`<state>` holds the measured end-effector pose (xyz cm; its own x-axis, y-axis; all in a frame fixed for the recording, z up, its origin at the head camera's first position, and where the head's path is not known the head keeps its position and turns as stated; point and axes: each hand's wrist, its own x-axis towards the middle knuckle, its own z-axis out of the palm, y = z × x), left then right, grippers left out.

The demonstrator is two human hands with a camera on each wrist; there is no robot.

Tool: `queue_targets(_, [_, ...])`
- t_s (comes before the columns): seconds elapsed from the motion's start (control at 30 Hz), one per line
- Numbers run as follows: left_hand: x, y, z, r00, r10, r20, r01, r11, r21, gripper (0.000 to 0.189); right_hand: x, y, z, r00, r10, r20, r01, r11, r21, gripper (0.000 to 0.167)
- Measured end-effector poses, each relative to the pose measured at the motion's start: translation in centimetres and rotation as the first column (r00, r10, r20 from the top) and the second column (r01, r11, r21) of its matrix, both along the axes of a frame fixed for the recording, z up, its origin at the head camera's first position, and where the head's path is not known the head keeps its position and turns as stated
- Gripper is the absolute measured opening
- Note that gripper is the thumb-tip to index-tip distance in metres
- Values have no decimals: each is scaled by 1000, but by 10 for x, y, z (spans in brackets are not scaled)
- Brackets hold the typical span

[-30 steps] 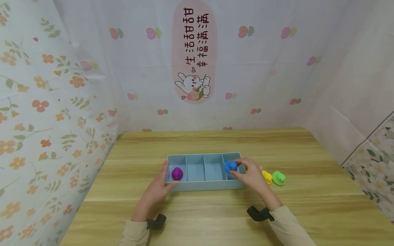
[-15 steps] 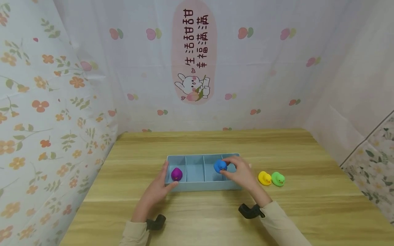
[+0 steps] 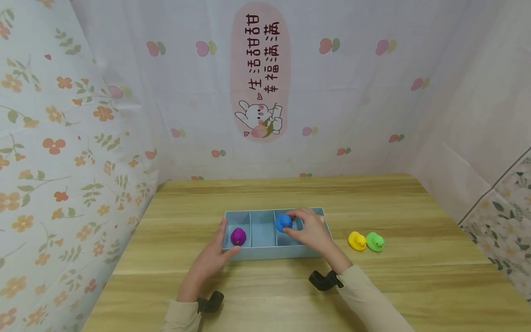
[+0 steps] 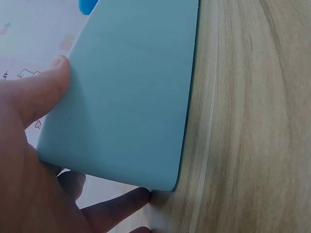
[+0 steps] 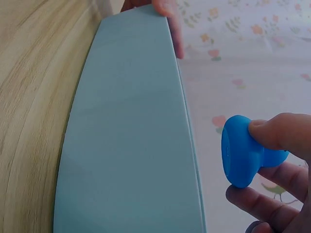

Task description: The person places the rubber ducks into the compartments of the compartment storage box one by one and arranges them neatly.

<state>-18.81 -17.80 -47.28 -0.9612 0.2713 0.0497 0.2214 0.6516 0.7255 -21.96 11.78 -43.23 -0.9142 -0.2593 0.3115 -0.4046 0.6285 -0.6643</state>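
Observation:
A pale blue divided box (image 3: 265, 252) with a row of several compartments lies on the wooden table. My left hand (image 3: 209, 253) holds its left end, thumb at the front rim and fingers along the end wall. In the leftmost compartment sits a purple rubber duck (image 3: 238, 236). My right hand (image 3: 310, 230) pinches a blue rubber duck (image 3: 284, 222) between thumb and fingers, over the divider between the two middle compartments. The right wrist view shows the blue duck (image 5: 240, 153) held above the rim, apart from the box.
A yellow duck (image 3: 356, 240) and a green duck (image 3: 375, 241) stand side by side on the table, right of the box. Patterned cloth hangs behind and at both sides. Each wrist carries a black mount (image 3: 325, 280).
My right hand has carried the blue duck leftward, from over the rightmost compartment to the divider between the middle two. My left hand has stayed on the box's left end.

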Motion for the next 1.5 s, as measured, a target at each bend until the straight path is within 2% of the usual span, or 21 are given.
queue_targets(0.33, [-2,0,1,1000,-6,6,6,1000,-15,89,-2,-20,4,999,22,33,-22,1000,0,29])
queue_targets(0.53, [-2,0,-1,1000,0,3,0,1000,-10,89,-7,-32,2,999,31,23,-31,999,15,28])
queue_targets(0.8, [-4,-1,-3,1000,2,-5,-2,1000,-9,89,-9,-48,-3,999,31,9,-32,997,70,26])
queue_targets(0.97, [-3,0,-3,1000,9,1,-9,1000,5,89,-11,-54,-5,1000,8,2,-8,990,142,28])
queue_targets(1.1, [-3,0,-3,1000,12,-2,-12,1000,3,88,-13,-56,-3,1000,-4,-11,7,971,237,28])
queue_targets(1.3, [-2,1,-2,1000,15,0,-15,1000,9,87,-17,-61,-2,999,4,-43,14,918,397,27])
queue_targets(1.5, [-2,1,-2,1000,16,-4,-16,1000,4,87,-20,-65,-4,999,-1,-33,17,873,487,29])
